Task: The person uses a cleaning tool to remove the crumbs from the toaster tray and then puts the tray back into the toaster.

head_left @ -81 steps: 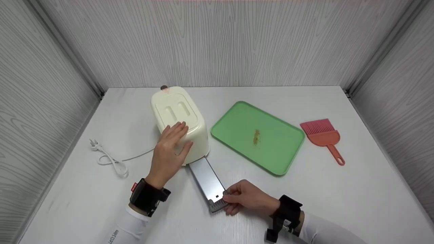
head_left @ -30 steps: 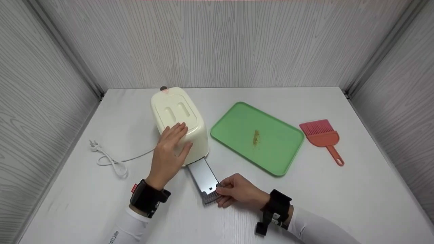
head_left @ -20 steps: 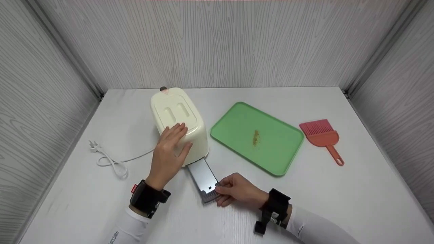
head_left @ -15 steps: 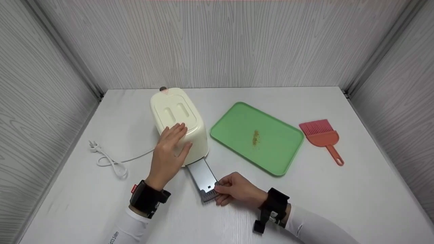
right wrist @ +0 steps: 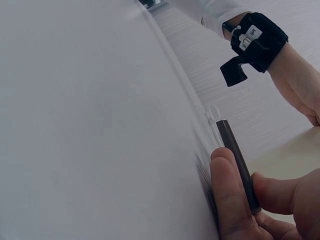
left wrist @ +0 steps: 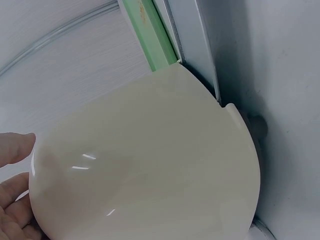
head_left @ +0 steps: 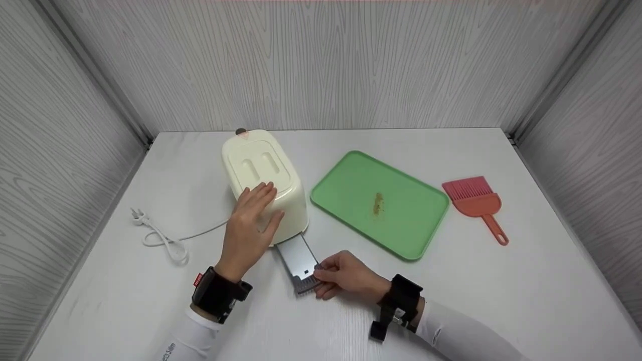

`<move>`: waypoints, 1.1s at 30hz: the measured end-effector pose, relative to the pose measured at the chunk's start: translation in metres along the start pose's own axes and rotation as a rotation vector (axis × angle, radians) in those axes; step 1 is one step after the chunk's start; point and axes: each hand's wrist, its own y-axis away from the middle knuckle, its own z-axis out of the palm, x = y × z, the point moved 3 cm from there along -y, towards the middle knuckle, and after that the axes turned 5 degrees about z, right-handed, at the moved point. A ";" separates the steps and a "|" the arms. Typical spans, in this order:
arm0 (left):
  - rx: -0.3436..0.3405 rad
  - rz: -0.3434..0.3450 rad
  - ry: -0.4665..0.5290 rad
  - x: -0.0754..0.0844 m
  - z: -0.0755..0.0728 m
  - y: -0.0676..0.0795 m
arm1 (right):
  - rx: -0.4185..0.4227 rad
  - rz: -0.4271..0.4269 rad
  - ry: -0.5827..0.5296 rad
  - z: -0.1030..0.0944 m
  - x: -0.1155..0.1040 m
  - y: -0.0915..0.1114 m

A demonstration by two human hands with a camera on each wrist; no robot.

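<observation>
A cream toaster (head_left: 261, 165) with a lid on top stands left of the middle of the table. My left hand (head_left: 248, 230) rests on its near end, fingers straight; in the left wrist view the smooth end wall of the toaster (left wrist: 150, 150) fills most of the picture. From under that end a metal crumb tray (head_left: 296, 255) sticks out toward me, its inner part hidden inside the toaster. My right hand (head_left: 346, 276) pinches the right corner of the tray's dark ridged front edge between thumb and fingers. The right wrist view has this dark edge (right wrist: 237, 162) end-on between thumb and fingertips.
A green tray (head_left: 341, 215) with a small patch of brown crumbs (head_left: 378, 203) lies right of the toaster. Farther right is a red brush and dustpan set (head_left: 476, 198). The white cord with its plug (head_left: 140, 217) lies on the left.
My right hand has moved forward and left, and the crumb tray has slid farther into the toaster, so less of it shows. My left hand has stayed on the toaster.
</observation>
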 end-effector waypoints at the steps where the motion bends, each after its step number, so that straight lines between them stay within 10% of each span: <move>1: -0.001 0.000 -0.001 0.000 0.000 0.000 | -0.001 -0.005 0.002 0.000 0.000 -0.001; 33: 0.015 0.001 0.013 -0.001 0.000 0.001 | 0.061 -0.002 -0.006 0.001 -0.013 -0.027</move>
